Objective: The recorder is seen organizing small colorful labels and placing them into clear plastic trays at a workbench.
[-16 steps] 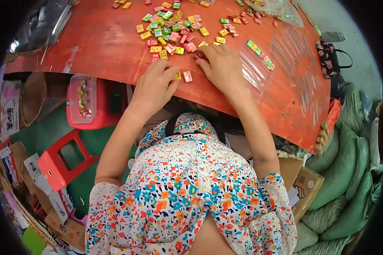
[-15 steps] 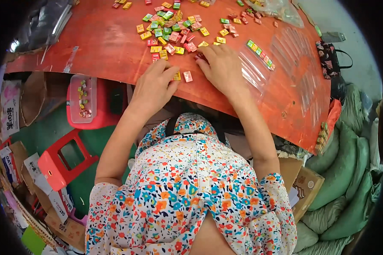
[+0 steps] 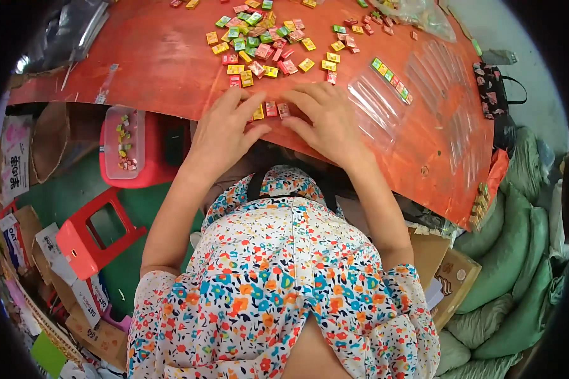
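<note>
Near the table's front edge, a short row of small candy-sized boxes lies between my hands. A yellow box (image 3: pixel 258 112) is at the left, a red box (image 3: pixel 271 108) in the middle, and a pinkish-red box (image 3: pixel 284 110) at the right. My left hand (image 3: pixel 229 126) curves its thumb and fingers round the yellow box. My right hand (image 3: pixel 324 120) has its thumb and fingertips closed about the pinkish one; its exact contact is partly hidden. Just beyond the fingers spreads a loose heap of small red, yellow and green boxes (image 3: pixel 259 47).
Right of my right hand lie clear plastic trays (image 3: pixel 376 104), one holding a row of coloured boxes (image 3: pixel 392 81). A plastic bag (image 3: pixel 417 16) rests at the far edge. Left below the table, a clear tub (image 3: pixel 123 164) sits on a red stool, beside another red stool (image 3: pixel 98 234).
My right hand has drawn nearer to the row from the heap's edge. Two reddish boxes now stand beside the yellow one, where one showed before. My left hand stays almost in place.
</note>
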{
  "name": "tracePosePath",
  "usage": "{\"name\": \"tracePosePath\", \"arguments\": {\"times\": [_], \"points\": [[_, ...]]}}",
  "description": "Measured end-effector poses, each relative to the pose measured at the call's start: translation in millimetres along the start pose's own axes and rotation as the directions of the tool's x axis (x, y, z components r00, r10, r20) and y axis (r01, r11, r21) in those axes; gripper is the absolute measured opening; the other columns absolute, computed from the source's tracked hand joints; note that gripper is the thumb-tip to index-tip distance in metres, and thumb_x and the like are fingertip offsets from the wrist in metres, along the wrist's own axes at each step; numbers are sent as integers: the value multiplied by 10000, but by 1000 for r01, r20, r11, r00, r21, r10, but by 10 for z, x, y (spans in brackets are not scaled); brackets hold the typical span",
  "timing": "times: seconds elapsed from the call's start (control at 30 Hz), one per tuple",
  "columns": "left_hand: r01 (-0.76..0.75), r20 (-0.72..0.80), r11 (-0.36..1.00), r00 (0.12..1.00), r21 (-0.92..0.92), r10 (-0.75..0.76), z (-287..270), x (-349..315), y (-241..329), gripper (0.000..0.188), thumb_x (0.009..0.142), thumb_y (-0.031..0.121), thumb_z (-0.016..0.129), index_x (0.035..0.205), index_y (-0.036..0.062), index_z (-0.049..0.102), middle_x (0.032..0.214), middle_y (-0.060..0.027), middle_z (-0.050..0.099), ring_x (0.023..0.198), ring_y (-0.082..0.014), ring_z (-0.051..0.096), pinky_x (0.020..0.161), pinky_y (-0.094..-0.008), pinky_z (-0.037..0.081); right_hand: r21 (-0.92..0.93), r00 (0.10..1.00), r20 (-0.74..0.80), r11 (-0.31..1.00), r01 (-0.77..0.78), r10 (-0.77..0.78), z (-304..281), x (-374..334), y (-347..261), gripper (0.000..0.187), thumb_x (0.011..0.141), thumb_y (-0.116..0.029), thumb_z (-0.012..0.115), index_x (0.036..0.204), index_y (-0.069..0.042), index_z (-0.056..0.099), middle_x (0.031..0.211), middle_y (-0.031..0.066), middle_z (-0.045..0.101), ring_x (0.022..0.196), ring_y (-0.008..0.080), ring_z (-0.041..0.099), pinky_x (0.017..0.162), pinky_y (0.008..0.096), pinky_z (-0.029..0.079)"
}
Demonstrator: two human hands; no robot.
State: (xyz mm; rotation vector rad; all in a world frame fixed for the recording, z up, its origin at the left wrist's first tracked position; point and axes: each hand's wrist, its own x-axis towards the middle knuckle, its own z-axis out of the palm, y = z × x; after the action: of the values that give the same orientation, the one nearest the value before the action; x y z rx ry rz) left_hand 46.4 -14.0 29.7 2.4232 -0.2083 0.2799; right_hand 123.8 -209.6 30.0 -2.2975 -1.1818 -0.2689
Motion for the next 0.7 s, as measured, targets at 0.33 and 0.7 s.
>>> {"name": "tracePosePath", "arguments": {"times": [0.33,0.7], "points": [[-10,-19,996,1000,92,12,169,69,-17,310,814,210,744,1065,56,647,998,-108,568,908,-304,624,740,-415,529,-113,989,107,989,-92,104,2,-118,32,325,812,-191,723,1120,-98,680,1111,72,661,1049,285,587,887,439,452],[8,-189,984,982,177,26,-54,191,-147,238,839,127,706,1047,18,665,1011,-119,592,958,-314,612,793,-419,519,-300,991,122,954,-15,54,-233,22,389,289,826,-151,688,1106,-80,683,1096,68,667,1049,280,577,892,417,452]]}}
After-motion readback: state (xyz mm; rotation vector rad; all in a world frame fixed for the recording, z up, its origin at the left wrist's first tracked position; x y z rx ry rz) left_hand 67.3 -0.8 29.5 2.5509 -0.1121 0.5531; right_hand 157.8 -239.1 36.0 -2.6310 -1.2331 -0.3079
